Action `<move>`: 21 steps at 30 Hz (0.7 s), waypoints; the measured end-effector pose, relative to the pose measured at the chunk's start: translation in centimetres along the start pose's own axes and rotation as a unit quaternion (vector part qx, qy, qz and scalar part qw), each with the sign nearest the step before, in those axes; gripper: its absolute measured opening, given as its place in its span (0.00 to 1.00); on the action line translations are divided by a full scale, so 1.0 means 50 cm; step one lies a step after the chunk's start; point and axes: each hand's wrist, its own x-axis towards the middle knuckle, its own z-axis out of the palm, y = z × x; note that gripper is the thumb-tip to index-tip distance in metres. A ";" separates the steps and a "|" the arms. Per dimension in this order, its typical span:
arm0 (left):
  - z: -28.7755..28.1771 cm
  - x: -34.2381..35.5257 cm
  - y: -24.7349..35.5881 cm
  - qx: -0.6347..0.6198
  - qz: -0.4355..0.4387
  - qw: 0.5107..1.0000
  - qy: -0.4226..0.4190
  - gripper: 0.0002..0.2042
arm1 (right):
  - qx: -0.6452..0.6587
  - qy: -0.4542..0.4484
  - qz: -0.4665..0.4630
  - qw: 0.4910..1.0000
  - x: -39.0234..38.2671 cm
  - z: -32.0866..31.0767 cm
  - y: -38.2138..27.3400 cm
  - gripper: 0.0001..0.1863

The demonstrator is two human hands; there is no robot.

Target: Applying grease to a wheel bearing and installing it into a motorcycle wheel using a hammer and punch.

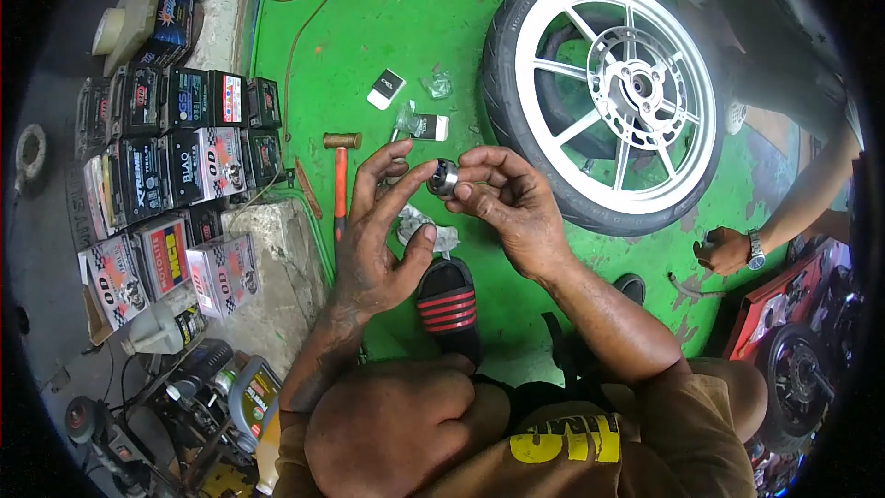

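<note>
My right hand [521, 217] pinches a small steel bearing [443, 180] between thumb and fingertips, its dark inner side turned towards my left. My left hand [380, 244] has its fingers apart, with the index fingertip against the bearing's edge and the thumb sticking out free. Beneath my hands a crumpled whitish cloth or wrapper [431, 232] lies on the floor. Two small black-and-white boxes [386, 89] and a clear plastic wrapper [438, 84] lie beyond my fingers. A motorcycle wheel [643, 85] with white spokes and a black tyre lies flat on the far right.
Left of my left hand lies a hammer [341, 184] with an orange handle. Stacked batteries and boxes [175, 143] line the left side by a concrete ledge [286, 258]. At right, another person's hand [724, 251] hangs low beside the wheel. My sandal [447, 304] is below.
</note>
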 end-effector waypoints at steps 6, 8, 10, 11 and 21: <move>0.031 -0.018 -0.040 -0.098 -0.033 0.994 0.020 0.27 | 0.083 -0.017 -0.003 0.996 0.012 0.025 0.041 0.16; 0.041 -0.021 -0.049 -0.139 -0.045 0.988 0.042 0.27 | 0.083 0.026 0.027 0.996 0.016 0.032 0.051 0.16; 0.036 -0.020 -0.054 -0.085 -0.006 0.995 0.041 0.27 | 0.089 0.039 0.013 0.995 0.015 0.041 0.061 0.15; 0.035 -0.020 -0.055 -0.031 0.032 0.998 0.041 0.27 | 0.086 0.040 0.010 0.995 0.016 0.040 0.066 0.16; 0.014 -0.015 -0.023 0.046 0.032 0.998 0.031 0.28 | 0.073 0.030 0.067 0.995 0.004 0.026 0.040 0.20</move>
